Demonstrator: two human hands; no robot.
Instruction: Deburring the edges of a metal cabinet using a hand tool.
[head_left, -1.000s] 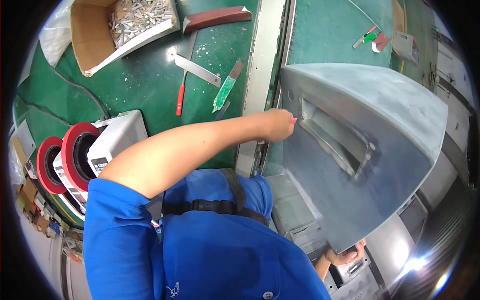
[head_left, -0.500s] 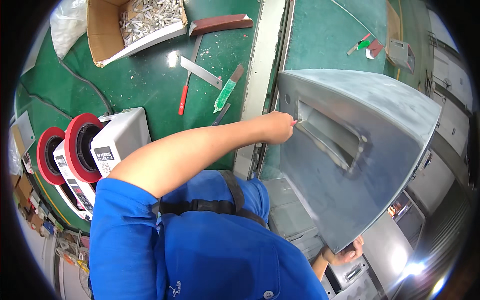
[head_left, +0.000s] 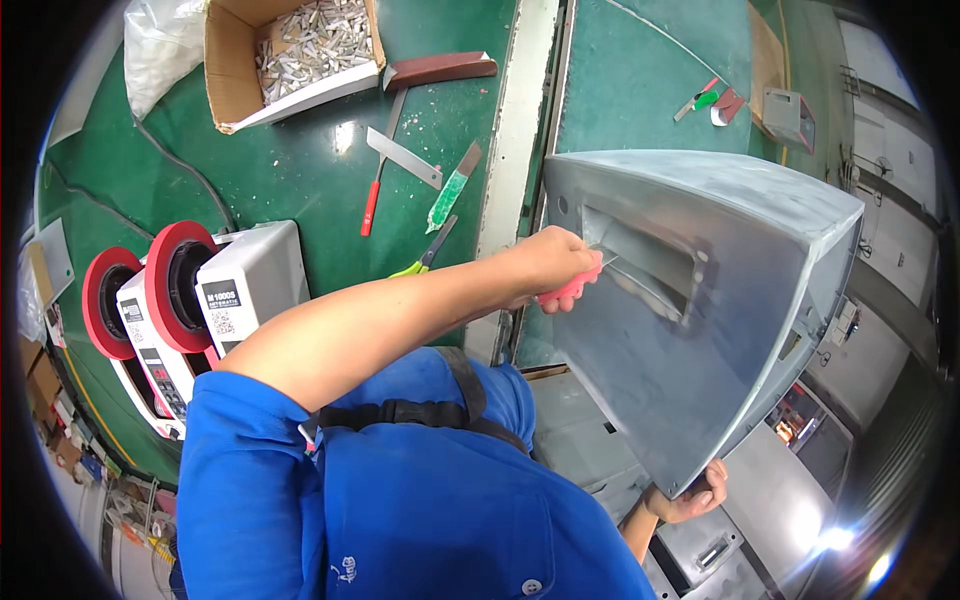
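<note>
A grey sheet-metal housing [head_left: 690,390] stands tilted on my right, its broad side with a rectangular cut-out facing me. My left hand [head_left: 555,265] reaches across to the cut-out's left end, closed around a tool with a pink-red handle [head_left: 583,282]. Its thin metal end points into the cut-out; the kind of tool cannot be made out. My right hand [head_left: 692,493] grips the housing's lower corner, fingers curled at the edge. Whitish, smudged patches mark the metal around the opening.
On the green bench [head_left: 300,200] at left lie a red-handled file [head_left: 372,195], a metal strip [head_left: 403,157], a green-wrapped blade [head_left: 455,188] and scissors [head_left: 430,250]. A carton of small metal parts [head_left: 225,80] and a white tape dispenser [head_left: 255,270] stand there too.
My left hand has turned and drawn slightly back, so the pink-red handle now shows. The housing has swung a little, showing more of its right side. My right hand keeps its corner grip.
</note>
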